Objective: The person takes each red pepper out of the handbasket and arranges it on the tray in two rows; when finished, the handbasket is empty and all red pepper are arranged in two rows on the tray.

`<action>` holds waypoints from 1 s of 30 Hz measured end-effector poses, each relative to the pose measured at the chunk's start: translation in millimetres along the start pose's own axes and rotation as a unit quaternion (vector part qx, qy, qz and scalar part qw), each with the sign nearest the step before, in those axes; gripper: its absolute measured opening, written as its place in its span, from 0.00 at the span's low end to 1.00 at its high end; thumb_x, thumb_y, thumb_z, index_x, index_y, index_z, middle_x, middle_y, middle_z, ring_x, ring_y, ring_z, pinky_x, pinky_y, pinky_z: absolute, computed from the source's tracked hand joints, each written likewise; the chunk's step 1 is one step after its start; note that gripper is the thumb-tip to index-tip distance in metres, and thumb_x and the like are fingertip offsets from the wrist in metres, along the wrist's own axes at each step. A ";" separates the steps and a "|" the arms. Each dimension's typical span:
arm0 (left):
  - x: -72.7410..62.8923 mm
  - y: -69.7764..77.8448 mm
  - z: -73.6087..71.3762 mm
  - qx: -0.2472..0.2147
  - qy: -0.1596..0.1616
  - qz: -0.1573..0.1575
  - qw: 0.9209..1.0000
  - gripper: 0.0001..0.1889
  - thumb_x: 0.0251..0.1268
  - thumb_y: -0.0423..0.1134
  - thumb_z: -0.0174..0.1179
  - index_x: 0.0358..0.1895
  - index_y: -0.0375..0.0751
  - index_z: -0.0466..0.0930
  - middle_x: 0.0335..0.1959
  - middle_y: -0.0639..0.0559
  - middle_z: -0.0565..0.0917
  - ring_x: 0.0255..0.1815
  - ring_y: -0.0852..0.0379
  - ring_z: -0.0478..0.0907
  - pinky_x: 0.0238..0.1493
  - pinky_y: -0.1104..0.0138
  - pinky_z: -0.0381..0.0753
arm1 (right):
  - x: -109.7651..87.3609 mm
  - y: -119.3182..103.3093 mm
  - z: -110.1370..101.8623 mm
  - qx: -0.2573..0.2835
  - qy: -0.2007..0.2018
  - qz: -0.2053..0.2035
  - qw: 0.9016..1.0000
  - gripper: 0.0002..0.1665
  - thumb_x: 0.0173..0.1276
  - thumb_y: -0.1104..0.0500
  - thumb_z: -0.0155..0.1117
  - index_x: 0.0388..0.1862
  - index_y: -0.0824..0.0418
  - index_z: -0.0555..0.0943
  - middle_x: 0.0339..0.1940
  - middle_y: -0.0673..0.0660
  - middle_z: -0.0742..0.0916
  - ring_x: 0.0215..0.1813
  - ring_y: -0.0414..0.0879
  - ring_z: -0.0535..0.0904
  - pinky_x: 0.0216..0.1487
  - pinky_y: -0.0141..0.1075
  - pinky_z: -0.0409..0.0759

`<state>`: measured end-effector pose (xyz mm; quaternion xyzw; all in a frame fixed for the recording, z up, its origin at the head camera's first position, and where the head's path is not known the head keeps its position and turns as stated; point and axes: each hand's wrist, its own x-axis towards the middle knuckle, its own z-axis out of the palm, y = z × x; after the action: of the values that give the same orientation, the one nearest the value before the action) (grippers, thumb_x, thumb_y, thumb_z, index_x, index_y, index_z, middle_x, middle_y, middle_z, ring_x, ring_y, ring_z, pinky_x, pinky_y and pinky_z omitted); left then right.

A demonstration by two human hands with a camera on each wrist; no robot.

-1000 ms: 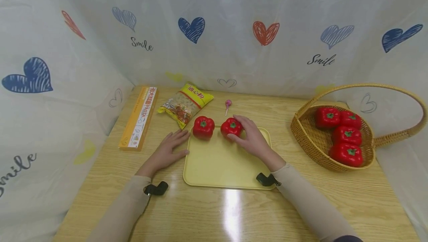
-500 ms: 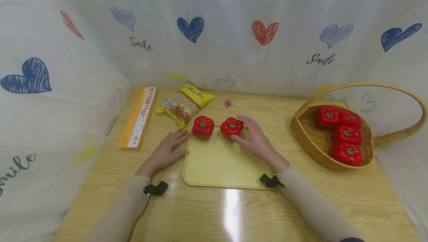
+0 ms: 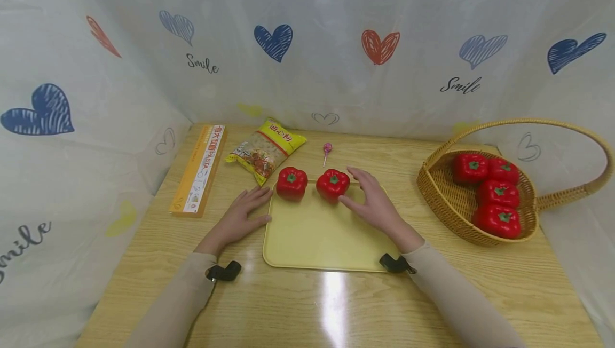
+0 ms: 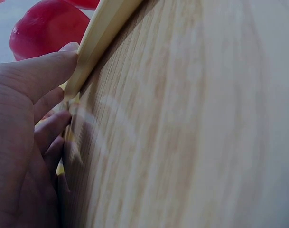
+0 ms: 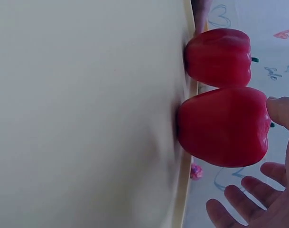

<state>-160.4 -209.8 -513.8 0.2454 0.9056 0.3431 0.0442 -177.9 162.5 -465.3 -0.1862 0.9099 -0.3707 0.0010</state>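
Observation:
Two red bell peppers stand side by side at the back of a yellow tray (image 3: 317,241), stems up: a left pepper (image 3: 291,184) and a right pepper (image 3: 332,185). Beside the right pepper is my right hand (image 3: 377,206), its fingers spread and holding nothing. In the right wrist view that pepper (image 5: 225,127) stands free on the tray, the thumb close to its top. My left hand (image 3: 240,217) rests at the tray's left edge with fingers extended. The left wrist view shows its thumb (image 4: 49,71) touching the tray rim (image 4: 94,40).
A wicker basket (image 3: 444,206) with several red bell peppers stands at the right. Behind the tray lie a lollipop (image 3: 328,149) and a yellow bag of pasta (image 3: 267,149). A long orange pasta box (image 3: 198,171) lies on the left of the wooden table (image 3: 269,305).
My right hand has let go of the right pepper and drawn back a little to the right. The pepper stays on the tray; my left hand has not moved.

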 end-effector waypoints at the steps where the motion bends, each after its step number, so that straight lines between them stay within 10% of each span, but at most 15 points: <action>1: -0.1 0.0 0.0 0.000 0.000 0.000 1.000 0.36 0.71 0.47 0.64 0.77 0.40 0.65 0.79 0.41 0.63 0.82 0.39 0.50 0.82 0.47 0.39 | -0.9 0.5 -0.7 -0.002 0.001 0.000 1.000 0.46 0.71 0.44 0.69 0.80 0.56 0.62 0.78 0.59 0.69 0.74 0.55 0.68 0.71 0.51 0.74; 30: -0.4 2.6 -2.5 -0.005 -0.012 -0.017 1.000 0.36 0.71 0.48 0.64 0.78 0.42 0.64 0.80 0.44 0.62 0.82 0.43 0.49 0.83 0.50 0.37 | -34.0 18.1 -32.0 -0.016 0.023 0.023 0.999 0.43 0.73 0.46 0.67 0.80 0.57 0.62 0.74 0.62 0.71 0.68 0.62 0.72 0.64 0.59 0.77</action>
<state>-159.6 -209.8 -510.2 0.2335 0.9075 0.3435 0.0620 -156.8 207.5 -459.0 -0.1565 0.9194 -0.3605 -0.0144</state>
